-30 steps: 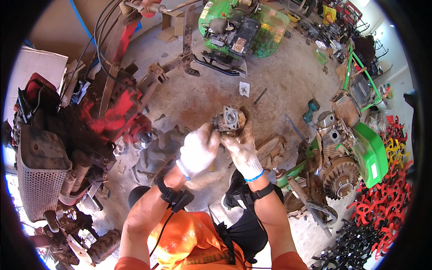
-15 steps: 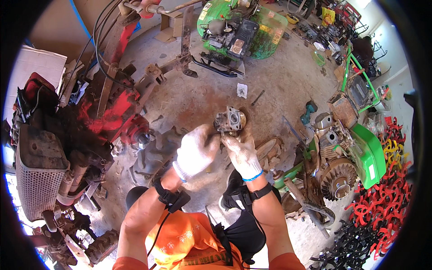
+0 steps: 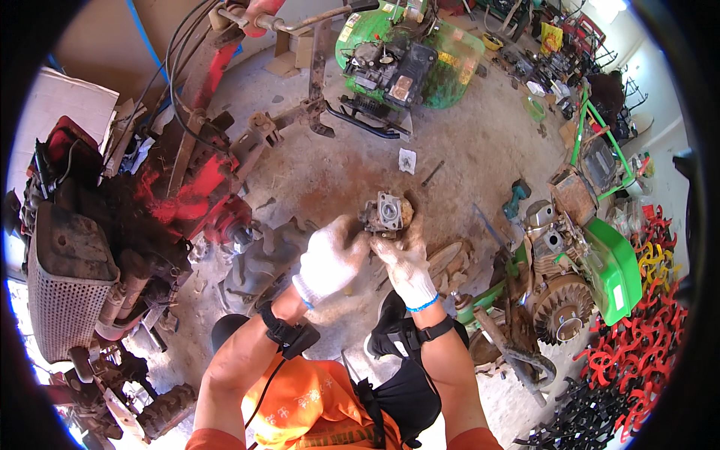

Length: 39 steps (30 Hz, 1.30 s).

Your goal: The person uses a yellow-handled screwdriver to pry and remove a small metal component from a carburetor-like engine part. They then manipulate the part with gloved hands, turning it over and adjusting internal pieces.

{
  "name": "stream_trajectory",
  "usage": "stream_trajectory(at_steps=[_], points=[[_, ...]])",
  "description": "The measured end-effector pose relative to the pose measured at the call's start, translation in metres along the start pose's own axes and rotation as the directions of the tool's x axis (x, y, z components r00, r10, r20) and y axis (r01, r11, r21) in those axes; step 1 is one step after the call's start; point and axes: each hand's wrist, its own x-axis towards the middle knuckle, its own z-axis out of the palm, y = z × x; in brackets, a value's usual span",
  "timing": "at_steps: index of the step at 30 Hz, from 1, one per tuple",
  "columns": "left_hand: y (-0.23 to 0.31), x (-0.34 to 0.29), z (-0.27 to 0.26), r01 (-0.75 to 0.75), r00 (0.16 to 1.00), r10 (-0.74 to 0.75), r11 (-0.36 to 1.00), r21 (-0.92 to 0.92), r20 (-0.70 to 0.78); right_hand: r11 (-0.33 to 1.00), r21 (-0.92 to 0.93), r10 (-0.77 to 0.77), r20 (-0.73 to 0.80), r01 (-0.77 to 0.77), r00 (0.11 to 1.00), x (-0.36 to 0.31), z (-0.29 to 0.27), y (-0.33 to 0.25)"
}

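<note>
A small, dirty metal carburetor (image 3: 389, 211) is held up in front of me, its square flange and round bore turned upward. My right hand (image 3: 406, 268), in a white knit glove with a blue cuff edge, grips it from below and from its right side. My left hand (image 3: 328, 257), gloved alike, is closed at its lower left side. The fingertips there are partly hidden, so what they pinch cannot be made out.
On the left stands a red machine (image 3: 180, 187) with a perforated metal guard (image 3: 69, 300). A green machine with an engine (image 3: 390, 71) is ahead. To the right lie an engine with a finned flywheel (image 3: 561, 309), a teal power tool (image 3: 516, 199) and piled red blades (image 3: 637, 352).
The whole view has shifted slightly, so the floor and machines sit a little lower. Both hands keep nearly the same pose around the carburetor.
</note>
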Motion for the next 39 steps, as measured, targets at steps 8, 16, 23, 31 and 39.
stream_trajectory(at_steps=[8, 16, 23, 31, 39], points=[[-0.008, 0.0, 0.006, 0.052, 0.998, -0.056, 0.995, 0.087, 0.043, 0.997, -0.071, 0.031, -0.011, -0.032, 0.999, -0.002, -0.002, 0.009], [-0.002, -0.001, 0.006, -0.085, 0.996, 0.085, 0.996, 0.0, 0.004, 0.996, 0.083, 0.011, 0.021, -0.013, 1.0, 0.001, -0.008, 0.002], [-0.008, -0.001, 0.004, 0.022, 0.993, -0.027, 0.999, 0.047, 0.115, 0.997, 0.077, -0.017, 0.044, 0.013, 0.999, 0.0, -0.013, 0.013], [-0.008, 0.002, 0.006, 0.035, 0.996, -0.035, 0.999, 0.006, 0.085, 0.992, 0.121, 0.015, 0.013, -0.016, 1.0, 0.006, -0.02, 0.019], [-0.01, 0.0, 0.003, 0.005, 0.998, 0.005, 0.986, -0.164, 0.058, 0.994, 0.106, 0.001, -0.008, -0.001, 1.0, 0.003, -0.022, 0.02]])
